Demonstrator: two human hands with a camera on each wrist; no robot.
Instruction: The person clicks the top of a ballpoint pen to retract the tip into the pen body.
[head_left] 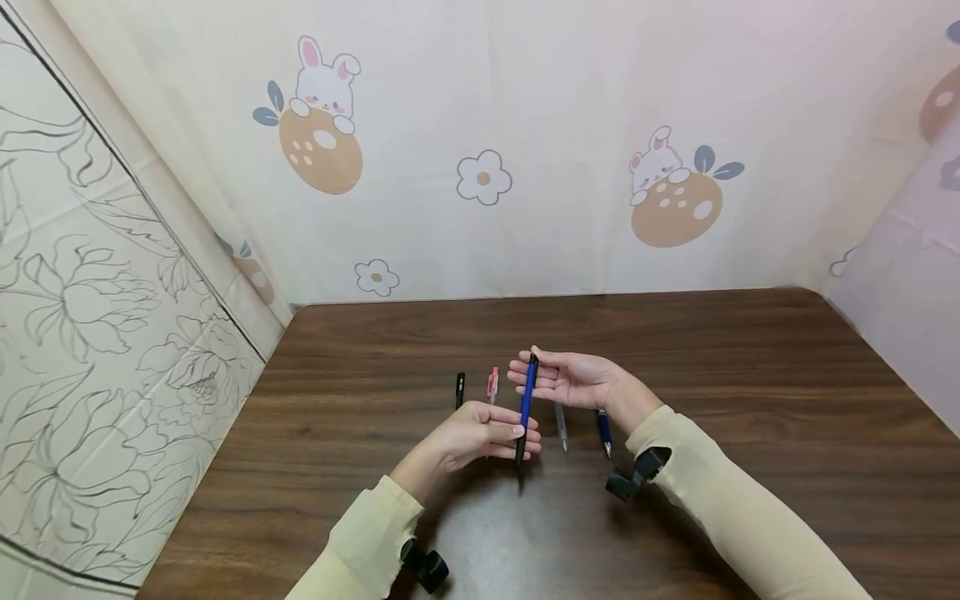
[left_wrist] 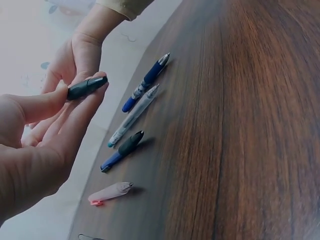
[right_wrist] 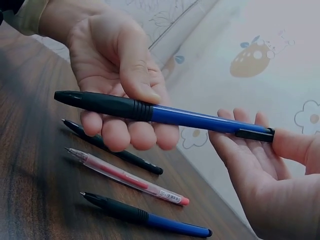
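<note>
A blue ballpoint pen with a black grip [right_wrist: 175, 116] is held up above the table between both hands. My left hand [head_left: 480, 435] pinches the black grip, thumb on top and fingers beneath, as the right wrist view shows. At the other end, by the black clip, my right hand [head_left: 573, 379] has its thumb against the pen's end and its extended fingers behind the barrel. No nib shows at the held pen's tip. Below lie a black pen [right_wrist: 112, 147], a clear pen with a pink-red refill [right_wrist: 132, 176] and another blue pen with a black grip [right_wrist: 150, 218].
A clear pen [left_wrist: 134, 115] and a dark blue pen [left_wrist: 148, 80] also lie in the row on the brown wooden table [head_left: 360, 367]. A patterned curtain [head_left: 555, 167] hangs behind the table's far edge. Black camera mounts [head_left: 637, 473] sit on both wrists.
</note>
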